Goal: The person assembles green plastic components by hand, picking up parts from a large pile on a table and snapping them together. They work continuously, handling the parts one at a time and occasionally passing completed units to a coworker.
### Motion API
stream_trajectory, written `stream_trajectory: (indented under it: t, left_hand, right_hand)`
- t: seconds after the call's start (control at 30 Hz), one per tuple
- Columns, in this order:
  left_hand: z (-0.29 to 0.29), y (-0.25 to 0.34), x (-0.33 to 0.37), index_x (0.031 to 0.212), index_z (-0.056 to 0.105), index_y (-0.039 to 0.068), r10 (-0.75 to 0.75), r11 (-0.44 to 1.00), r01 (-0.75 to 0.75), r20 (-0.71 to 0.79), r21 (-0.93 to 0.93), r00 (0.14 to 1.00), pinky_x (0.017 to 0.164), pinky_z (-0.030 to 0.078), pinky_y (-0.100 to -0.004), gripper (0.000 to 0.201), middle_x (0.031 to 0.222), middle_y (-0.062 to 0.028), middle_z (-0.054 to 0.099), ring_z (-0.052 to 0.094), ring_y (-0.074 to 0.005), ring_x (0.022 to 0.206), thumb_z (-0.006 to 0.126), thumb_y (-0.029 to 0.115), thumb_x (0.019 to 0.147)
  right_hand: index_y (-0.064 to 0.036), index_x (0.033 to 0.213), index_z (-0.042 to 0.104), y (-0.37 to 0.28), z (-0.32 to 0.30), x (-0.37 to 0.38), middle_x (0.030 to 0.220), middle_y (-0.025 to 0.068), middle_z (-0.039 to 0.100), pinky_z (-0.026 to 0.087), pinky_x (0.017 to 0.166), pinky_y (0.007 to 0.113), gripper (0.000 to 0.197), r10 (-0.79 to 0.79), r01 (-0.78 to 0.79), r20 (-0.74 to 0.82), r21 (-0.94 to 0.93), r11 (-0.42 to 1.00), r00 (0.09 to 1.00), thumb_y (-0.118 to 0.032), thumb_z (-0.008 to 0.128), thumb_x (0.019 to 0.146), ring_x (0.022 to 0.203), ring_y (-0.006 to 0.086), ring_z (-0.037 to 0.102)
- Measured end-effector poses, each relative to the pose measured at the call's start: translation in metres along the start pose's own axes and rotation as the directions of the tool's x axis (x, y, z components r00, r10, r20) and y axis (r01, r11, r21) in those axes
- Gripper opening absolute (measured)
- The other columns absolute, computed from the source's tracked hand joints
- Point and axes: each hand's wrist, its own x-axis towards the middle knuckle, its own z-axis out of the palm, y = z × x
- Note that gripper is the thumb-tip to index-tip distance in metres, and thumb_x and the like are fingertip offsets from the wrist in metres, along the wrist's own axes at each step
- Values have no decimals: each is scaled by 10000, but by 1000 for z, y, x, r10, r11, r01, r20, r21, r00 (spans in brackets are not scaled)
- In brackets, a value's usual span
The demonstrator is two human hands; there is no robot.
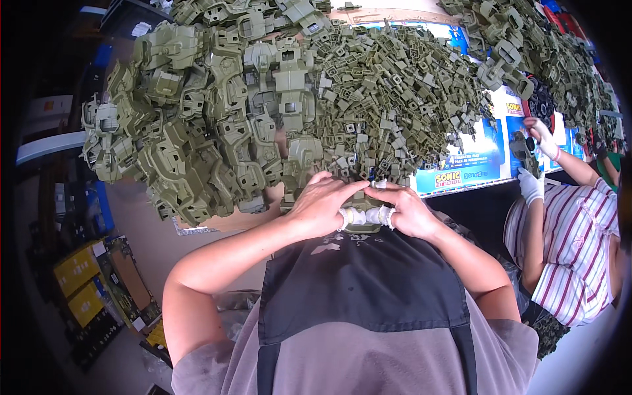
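At the table's near edge, close to my apron, both hands are closed on one olive-green moulded plastic part (362,230). Its lower rim shows beneath my thumbs, while the fingers cover most of the rest. My left hand (322,205) grips its left side, index finger stretched across the top. From the right, my right hand (409,209) holds it, the index fingertips of both hands nearly meeting. White wrappings cover both thumbs. Just beyond my fingers lies a heap of small olive-green plastic pieces (395,92).
Large olive-green moulded shells (227,108) are piled to the left, partly over the table edge. A second pile (513,39) stands at the far right. Printed blue-and-white card (471,161) lies under the small pieces. At right, a co-worker in a striped shirt (566,257) handles a dark part.
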Motion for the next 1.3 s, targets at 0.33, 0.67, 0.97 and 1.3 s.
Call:
stream_trajectory:
  t: [0.33,0.67,0.97,1.3]
  left_hand:
    - [-36,-39,-33,1419,247,136,-183,881,89,-162,-465,970,1091,199,-423,938,1402,-173,343,313,-294,1306,760,393,678]
    - [8,-18,-36,1328,385,82,-301,810,77,-298,-582,906,1021,351,-350,724,1305,-138,477,445,-260,1228,646,-24,661]
    - [15,-13,-33,1249,500,94,-273,877,67,-378,-475,884,911,442,-367,612,1199,-149,553,544,-293,1112,681,40,667]
    - [-11,-21,0,1430,-105,85,34,864,-321,-591,-388,806,1093,201,-394,1084,1497,-183,-70,163,-292,1365,719,222,738]
  right_hand:
    - [-39,1261,499,40,-14,-4,1214,147,540,370,970,321,538,74,-72,12,399,914,997,-158,703,778,1139,218,499]
    - [-88,1290,393,-56,2,41,1198,195,507,386,937,417,623,-259,260,45,-294,920,965,-290,678,774,1090,345,502]
    - [-148,1337,416,-12,-13,72,1277,148,504,427,946,373,622,-373,364,209,80,928,904,-133,658,764,1143,306,516]
    - [-68,1416,242,-29,-29,57,1461,78,264,322,1009,356,799,-141,336,-341,627,703,930,-148,687,758,1274,196,352]
